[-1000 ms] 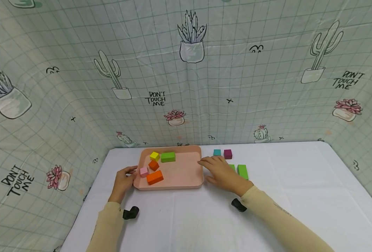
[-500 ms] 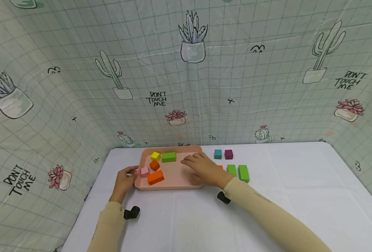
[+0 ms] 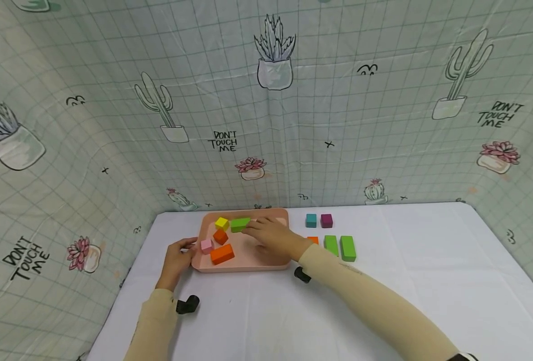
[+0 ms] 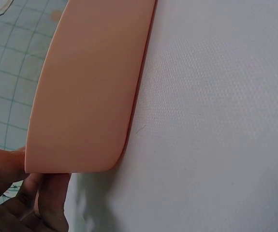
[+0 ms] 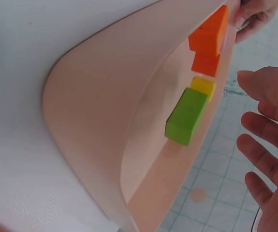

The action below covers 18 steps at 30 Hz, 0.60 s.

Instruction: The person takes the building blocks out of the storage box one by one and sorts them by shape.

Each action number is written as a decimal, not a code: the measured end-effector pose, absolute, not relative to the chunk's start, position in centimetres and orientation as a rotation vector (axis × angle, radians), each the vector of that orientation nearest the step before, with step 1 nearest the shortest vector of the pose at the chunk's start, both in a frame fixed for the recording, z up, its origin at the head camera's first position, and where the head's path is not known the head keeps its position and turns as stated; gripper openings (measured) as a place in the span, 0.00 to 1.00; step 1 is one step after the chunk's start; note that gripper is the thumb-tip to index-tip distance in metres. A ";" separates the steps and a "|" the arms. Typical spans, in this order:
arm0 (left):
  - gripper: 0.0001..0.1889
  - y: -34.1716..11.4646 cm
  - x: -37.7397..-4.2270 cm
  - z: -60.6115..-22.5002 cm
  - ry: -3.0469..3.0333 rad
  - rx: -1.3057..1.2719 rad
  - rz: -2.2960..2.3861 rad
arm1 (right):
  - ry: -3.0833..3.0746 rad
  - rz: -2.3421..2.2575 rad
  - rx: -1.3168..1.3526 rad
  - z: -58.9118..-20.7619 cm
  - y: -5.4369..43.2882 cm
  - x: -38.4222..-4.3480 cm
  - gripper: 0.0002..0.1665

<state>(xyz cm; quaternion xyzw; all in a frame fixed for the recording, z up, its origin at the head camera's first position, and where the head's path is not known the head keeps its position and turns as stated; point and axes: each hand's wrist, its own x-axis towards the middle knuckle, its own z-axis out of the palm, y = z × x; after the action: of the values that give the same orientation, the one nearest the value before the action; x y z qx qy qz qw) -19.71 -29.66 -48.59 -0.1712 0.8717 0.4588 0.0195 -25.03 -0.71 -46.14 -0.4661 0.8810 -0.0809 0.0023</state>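
A pink tray lies on the white table with several blocks in its left half. My left hand grips the tray's left edge, thumb and fingers at its rim in the left wrist view. Over the tray's right half is my right hand, relaxed and holding nothing. Its fingertips overlap the right end of a green block in the head view; the right wrist view shows them apart from that block. Also inside the tray are a yellow cube, an orange cube, a pink cube and an orange oblong block.
Right of the tray on the table stand a teal cube, a purple cube and two green blocks. An orange block is partly hidden by the right arm. A patterned cloth hangs behind.
My right hand has moved left from beside the tray's right edge to over its inside, near the green block, uncovering the teal cube. My left hand and the blocks have stayed put.
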 end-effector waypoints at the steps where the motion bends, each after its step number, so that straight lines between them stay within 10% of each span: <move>1: 0.20 -29.7 -19.7 -48.6 2.706 -0.533 1.425 | 2.756 -0.252 -1.464 -46.1 -1.0 -25.1 0.31; 18: 0.19 -30.2 -20.0 -49.4 2.721 -0.512 1.450 | 2.690 -0.115 -1.493 -46.2 -3.8 -25.6 0.29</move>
<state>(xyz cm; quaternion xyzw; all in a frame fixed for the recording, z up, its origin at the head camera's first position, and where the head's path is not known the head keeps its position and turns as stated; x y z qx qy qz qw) -20.04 -30.18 -49.44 -0.1637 0.8705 0.4640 0.0083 -25.64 -3.80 -46.19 -0.4848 0.8733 -0.0372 0.0314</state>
